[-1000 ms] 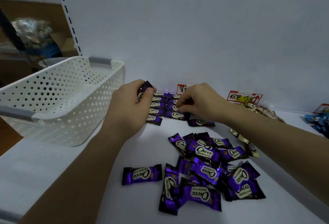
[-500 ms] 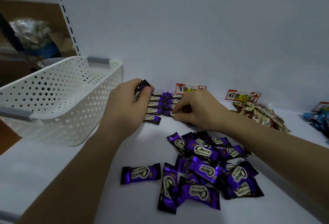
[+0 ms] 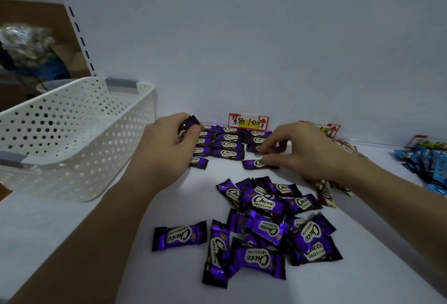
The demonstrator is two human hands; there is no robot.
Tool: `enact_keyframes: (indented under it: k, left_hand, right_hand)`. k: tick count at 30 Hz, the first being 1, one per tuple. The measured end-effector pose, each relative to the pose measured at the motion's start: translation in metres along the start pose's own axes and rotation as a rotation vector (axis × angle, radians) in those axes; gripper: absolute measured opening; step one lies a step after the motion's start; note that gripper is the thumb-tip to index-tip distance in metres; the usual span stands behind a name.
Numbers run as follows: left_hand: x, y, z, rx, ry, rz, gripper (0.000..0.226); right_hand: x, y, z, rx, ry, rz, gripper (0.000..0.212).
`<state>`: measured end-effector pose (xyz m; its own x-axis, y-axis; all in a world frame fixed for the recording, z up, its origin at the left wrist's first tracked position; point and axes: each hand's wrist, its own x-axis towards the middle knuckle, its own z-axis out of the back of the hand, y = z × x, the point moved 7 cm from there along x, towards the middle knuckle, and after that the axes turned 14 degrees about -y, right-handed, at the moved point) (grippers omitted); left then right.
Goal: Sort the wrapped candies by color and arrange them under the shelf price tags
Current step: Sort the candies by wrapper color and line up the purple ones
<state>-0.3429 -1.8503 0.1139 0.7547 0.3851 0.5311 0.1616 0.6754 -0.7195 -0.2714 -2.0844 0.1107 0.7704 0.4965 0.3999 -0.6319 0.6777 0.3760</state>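
White shelf [image 3: 72,243], matte, with a white back panel [image 3: 266,37] rising from its back edge.

White plastic basket [image 3: 72,146], perforated, grey handle inserts; stands at the left edge of the shelf, reaching nearly to the back panel.

Left hand [image 3: 167,149]: reaching in beside the basket's right wall, fingers and thumb curled round the held candies [image 3: 187,127], a small bunch in purple wrappers lifted clear of the shelf.

Right hand [image 3: 307,151]: near the back edge, right of centre, fingers curled. The thumb tip lies on the right end of the front candy [image 3: 254,164] with the index finger bent just above it. It seems to pinch that wrapper, though the contact is small and dim.

Loose pile [image 3: 263,221]: purple "Choco" candies, overlapping at all angles, at shelf centre towards the front edge. One stray candy [image 3: 180,236] lies flat just left of the pile, apart from it.

Arranged rows [image 3: 227,145]: purple candies laid flat in neat columns against the back edge, between the two hands; the front candy lies at the near end of the rightmost column.

Blue candies [image 3: 430,165]: heap at the right edge.

Brown candies [image 3: 326,192]: heap partly hidden behind the right wrist.

Purple price tag [image 3: 248,120]: on the back panel directly above the rows. Second price tag [image 3: 332,129]: to its right, partly hidden by the right hand.
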Motion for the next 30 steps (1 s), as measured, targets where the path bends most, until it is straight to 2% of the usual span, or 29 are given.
enact_keyframes:
  k: [12, 19, 24, 30]
  left_hand:
    - [-0.003, 0.002, -0.004, -0.006, 0.039, 0.015, 0.019]
    - [-0.004, 0.000, -0.004, 0.001, 0.042, -0.012, 0.020]
    - [-0.005, -0.002, -0.005, 0.006, 0.058, -0.032, 0.019]
    - [-0.007, -0.002, -0.009, 0.015, 0.082, -0.077, 0.018]
  right_hand:
    - [-0.010, -0.010, -0.006, -0.152, -0.108, -0.063, 0.010]
    - [-0.012, -0.008, -0.010, -0.099, -0.153, -0.075, 0.015]
    - [-0.011, -0.012, 0.000, -0.121, -0.285, -0.123, 0.013]
    - [-0.008, -0.011, -0.013, -0.186, -0.210, -0.112, 0.019]
